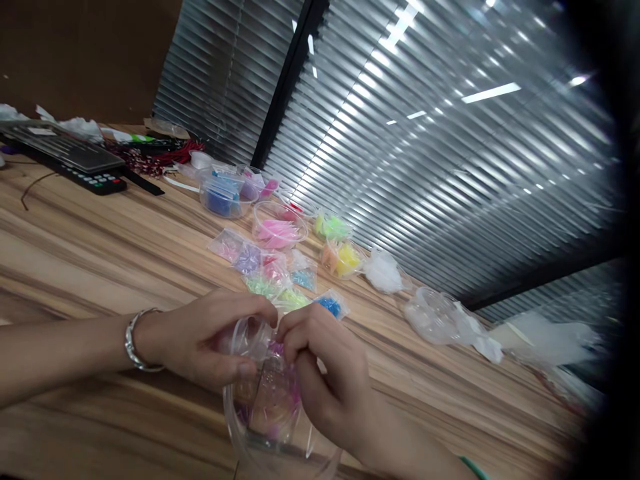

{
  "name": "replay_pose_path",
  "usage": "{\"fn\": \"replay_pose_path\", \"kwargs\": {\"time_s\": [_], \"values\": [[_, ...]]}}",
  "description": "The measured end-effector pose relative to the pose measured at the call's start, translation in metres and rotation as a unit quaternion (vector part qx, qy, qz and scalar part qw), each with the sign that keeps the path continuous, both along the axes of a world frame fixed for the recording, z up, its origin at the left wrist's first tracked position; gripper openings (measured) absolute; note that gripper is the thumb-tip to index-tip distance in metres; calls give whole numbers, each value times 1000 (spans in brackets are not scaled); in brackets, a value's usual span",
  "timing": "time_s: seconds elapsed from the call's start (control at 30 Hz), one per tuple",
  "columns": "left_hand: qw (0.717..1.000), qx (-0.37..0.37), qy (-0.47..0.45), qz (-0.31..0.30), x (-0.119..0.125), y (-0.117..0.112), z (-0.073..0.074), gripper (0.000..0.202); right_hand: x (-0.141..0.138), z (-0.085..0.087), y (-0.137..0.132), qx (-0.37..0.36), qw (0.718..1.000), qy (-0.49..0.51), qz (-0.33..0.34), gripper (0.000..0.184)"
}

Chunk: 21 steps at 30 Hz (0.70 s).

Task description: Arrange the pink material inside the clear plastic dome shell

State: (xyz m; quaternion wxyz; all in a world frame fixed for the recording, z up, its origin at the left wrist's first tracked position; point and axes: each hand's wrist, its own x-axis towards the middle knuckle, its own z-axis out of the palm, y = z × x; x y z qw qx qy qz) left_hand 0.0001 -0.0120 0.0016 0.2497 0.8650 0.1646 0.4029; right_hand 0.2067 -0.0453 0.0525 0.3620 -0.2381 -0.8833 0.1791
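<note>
My left hand point(215, 340), with a silver bracelet at its wrist, curls around a small clear plastic cup point(249, 341). Close beside it, my right hand point(333, 373) has its fingers bent into a pinch by the cup's right side. Some magenta material point(276, 348) shows at the right fingertips, but exactly what they grip is hidden. Beneath both hands is a larger clear plastic container point(231, 420), with purple-pink bits visible in or through it. Just beyond the hands lie small clear packets point(249, 259) of lilac, pink, green and blue pieces.
Clear round tubs with blue point(223, 197), pink point(277, 233) and yellow point(349, 259) pieces line the back of the wooden table. A white bag point(384, 270) and clear plastic lids point(433, 313) lie right. A remote control point(100, 181) lies far left. Window blinds rise behind.
</note>
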Motion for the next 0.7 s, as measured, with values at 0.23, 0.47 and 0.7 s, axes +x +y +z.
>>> {"fn": "replay_pose_path", "kwargs": {"time_s": [0.23, 0.47, 0.7], "values": [[999, -40, -7, -8, -3, 5, 0, 36, -3, -9, 8, -77, 966, -248, -3, 13], [999, -40, 2, 0, -5, 7, 3, 33, 1, -2, 13, -85, 926, -351, 113, 68], [999, -21, 1, 38, -7, 11, 2, 36, -3, -8, 16, -101, 940, -305, 113, 42]]}}
